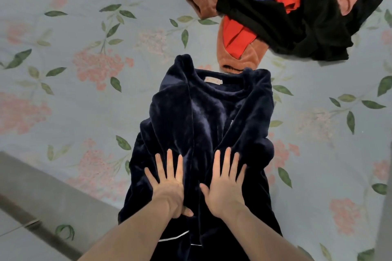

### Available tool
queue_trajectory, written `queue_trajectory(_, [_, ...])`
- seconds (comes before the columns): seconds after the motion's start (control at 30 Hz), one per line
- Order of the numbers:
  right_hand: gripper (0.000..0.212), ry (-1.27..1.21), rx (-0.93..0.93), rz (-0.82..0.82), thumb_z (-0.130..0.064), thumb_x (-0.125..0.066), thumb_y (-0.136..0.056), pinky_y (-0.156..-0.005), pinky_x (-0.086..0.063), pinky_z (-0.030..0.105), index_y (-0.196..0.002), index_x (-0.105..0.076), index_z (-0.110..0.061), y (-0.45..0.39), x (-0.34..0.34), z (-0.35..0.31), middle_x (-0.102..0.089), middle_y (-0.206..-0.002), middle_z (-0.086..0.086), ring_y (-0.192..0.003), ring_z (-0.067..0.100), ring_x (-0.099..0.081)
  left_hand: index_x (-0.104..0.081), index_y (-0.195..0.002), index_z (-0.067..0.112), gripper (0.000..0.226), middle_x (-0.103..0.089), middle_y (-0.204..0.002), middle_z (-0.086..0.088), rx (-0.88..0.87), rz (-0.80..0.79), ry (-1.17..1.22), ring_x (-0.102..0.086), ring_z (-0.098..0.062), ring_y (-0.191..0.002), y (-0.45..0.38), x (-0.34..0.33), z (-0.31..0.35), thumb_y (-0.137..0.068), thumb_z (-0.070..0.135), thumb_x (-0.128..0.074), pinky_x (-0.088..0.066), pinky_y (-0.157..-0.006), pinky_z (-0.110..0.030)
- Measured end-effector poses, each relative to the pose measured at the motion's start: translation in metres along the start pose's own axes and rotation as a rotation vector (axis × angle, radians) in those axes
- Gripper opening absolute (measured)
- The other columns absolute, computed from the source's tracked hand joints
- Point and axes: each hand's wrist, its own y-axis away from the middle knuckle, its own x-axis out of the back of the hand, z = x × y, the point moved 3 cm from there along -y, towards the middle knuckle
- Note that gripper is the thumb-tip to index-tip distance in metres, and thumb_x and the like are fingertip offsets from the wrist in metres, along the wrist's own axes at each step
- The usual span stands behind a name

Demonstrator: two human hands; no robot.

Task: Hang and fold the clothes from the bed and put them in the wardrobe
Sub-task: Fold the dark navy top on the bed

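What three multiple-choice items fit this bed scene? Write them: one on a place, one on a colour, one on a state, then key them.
1. Where does the pile of clothes lie on the bed sheet?
A. upper right
B. lower left
C. under the hands

2. What colour is the fleece garment under the hands?
A. red
B. dark navy
C. pink

3. How do the left hand and right hand meet the garment?
A. both grip its collar
B. both press flat, fingers straight
C. neither touches it

Key: 1 A, the heap sits beyond the garment's collar, to the right. 2 B, its plush is deep blue. 3 B, both palms lie spread on its lower front.
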Motion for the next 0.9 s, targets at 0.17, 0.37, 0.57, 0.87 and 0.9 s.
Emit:
queue_trajectory(0.17, [0.098, -0.018, 0.024, -0.024, -0.053, -0.041, -0.101, -0.119, 0.017, 0.057, -0.154, 0.031, -0.013, -0.004, -0.005, 0.004, 0.046, -0.155, 0.016, -0.144, 0.038, 0.042, 0.053, -0.131, 0.012, 0.160, 0.069, -0.125, -0.022, -0.029, 0.010, 0.017, 0.056, -0.053, -0.119, -0.003, -0.003, -0.001, -0.064, 0.073, -0.078, 0.019, -0.105, -0.079])
queue_trajectory(0.37, [0.096, -0.020, 0.042, -0.027, -0.055, -0.037, -0.102, -0.119, 0.017, 0.053, -0.151, 0.036, -0.017, -0.007, -0.009, 0.010, 0.046, -0.156, 0.012, -0.144, 0.034, 0.043, 0.053, -0.133, 0.013, 0.160, 0.069, -0.125, -0.020, -0.057, 0.036, 0.023, 0.058, -0.051, -0.118, -0.004, -0.002, -0.001, -0.064, 0.073, -0.079, 0.018, -0.107, -0.078])
queue_trajectory(0.57, [0.094, -0.072, 0.030, -0.039, -0.054, -0.038, -0.102, -0.118, 0.022, 0.049, -0.153, 0.034, -0.021, 0.000, 0.003, 0.004, 0.048, -0.156, 0.007, -0.143, 0.030, 0.044, 0.052, -0.134, 0.013, 0.160, 0.067, -0.130, -0.017, -0.121, 0.077, 0.005, 0.056, -0.049, -0.123, 0.013, 0.003, -0.006, -0.063, 0.074, -0.078, 0.016, -0.109, -0.077])
queue_trajectory(0.87, [0.059, -0.596, 0.004, 0.501, -0.022, -0.068, -0.093, -0.097, -0.051, 0.034, -0.145, -0.043, -0.031, -0.020, 0.132, 0.022, -0.036, -0.142, -0.012, -0.113, 0.006, -0.052, -0.048, -0.117, 0.031, 0.046, -0.041, -0.121, 0.009, -0.229, 0.722, 0.669, -0.058, -0.013, -0.092, 0.027, 0.158, -0.066, -0.081, 0.050, -0.069, -0.045, -0.078, -0.029])
queue_trajectory(0.9, [0.063, -0.636, -0.038, 0.521, -0.022, -0.067, -0.093, -0.089, -0.053, 0.031, -0.149, -0.038, -0.030, -0.034, 0.146, 0.026, -0.032, -0.144, -0.011, -0.107, 0.005, -0.055, -0.048, -0.120, 0.028, 0.046, -0.039, -0.123, 0.008, -0.229, 0.756, 0.726, -0.058, -0.013, -0.090, 0.021, 0.178, -0.069, -0.083, 0.045, -0.070, -0.043, -0.079, -0.029])
